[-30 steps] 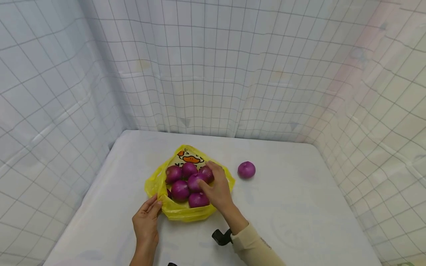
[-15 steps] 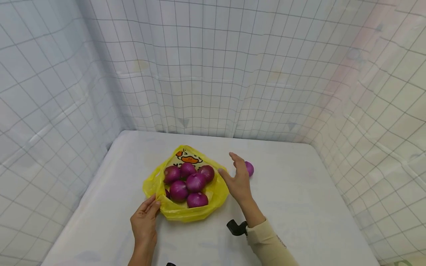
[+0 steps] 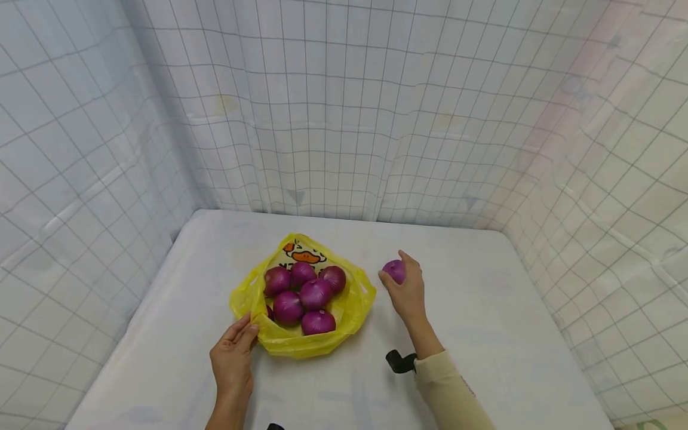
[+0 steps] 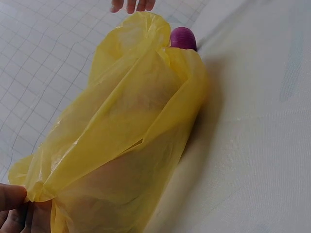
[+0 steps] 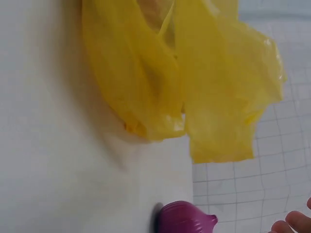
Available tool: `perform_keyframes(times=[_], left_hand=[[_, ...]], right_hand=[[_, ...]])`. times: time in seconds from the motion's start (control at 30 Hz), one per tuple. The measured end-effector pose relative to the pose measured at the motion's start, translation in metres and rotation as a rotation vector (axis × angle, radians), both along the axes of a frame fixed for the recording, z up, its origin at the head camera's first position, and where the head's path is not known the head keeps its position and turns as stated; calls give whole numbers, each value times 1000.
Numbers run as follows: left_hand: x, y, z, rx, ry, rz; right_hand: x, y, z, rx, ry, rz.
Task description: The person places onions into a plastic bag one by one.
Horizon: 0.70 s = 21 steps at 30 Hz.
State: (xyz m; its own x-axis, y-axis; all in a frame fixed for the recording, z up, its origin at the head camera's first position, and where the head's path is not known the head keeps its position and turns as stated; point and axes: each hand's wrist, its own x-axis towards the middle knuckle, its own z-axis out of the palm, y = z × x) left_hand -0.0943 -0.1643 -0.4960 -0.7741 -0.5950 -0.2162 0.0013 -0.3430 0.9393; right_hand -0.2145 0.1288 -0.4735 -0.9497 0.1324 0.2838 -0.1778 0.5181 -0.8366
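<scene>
A yellow plastic bag [image 3: 301, 346] with a duck print lies on the table, its mouth spread wide. Several red onions [image 3: 316, 295] sit inside it. My left hand [image 3: 232, 358] pinches the bag's near left rim between thumb and fingers, also plain in the left wrist view. To the right of the bag, one loose red onion [image 3: 394, 272] rests on the table. Over that onion hangs my right hand [image 3: 409, 295], thumb and fingers spread to either side in the head view. In the right wrist view its fingertips [image 5: 296, 222] stand apart from the loose onion [image 5: 183, 218].
The table [image 3: 484, 310] has a white cover, with its far edge behind the bag. White grid-patterned curtains [image 3: 344, 119] enclose the back and both sides. A black wrist camera mount [image 3: 399, 362] sticks out beside the right cuff.
My right hand has moved right, from above the onions in the bag to over the loose onion. My left hand keeps its hold on the bag's rim.
</scene>
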Motion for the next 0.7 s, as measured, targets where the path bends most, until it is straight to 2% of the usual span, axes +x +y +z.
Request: perform_keyframes(times=[0.27,0.57,0.7], left_hand=[[0,0,2,-8,-10,-1],[-1,0,2,-16,3,-5],[-1,1,2,-10,1,-6]], right_hand=[[-12,14,-22,16,-87,-74],[-24,24,-43,1,-188,-92],[-28,27,-51,20,-203,-94]])
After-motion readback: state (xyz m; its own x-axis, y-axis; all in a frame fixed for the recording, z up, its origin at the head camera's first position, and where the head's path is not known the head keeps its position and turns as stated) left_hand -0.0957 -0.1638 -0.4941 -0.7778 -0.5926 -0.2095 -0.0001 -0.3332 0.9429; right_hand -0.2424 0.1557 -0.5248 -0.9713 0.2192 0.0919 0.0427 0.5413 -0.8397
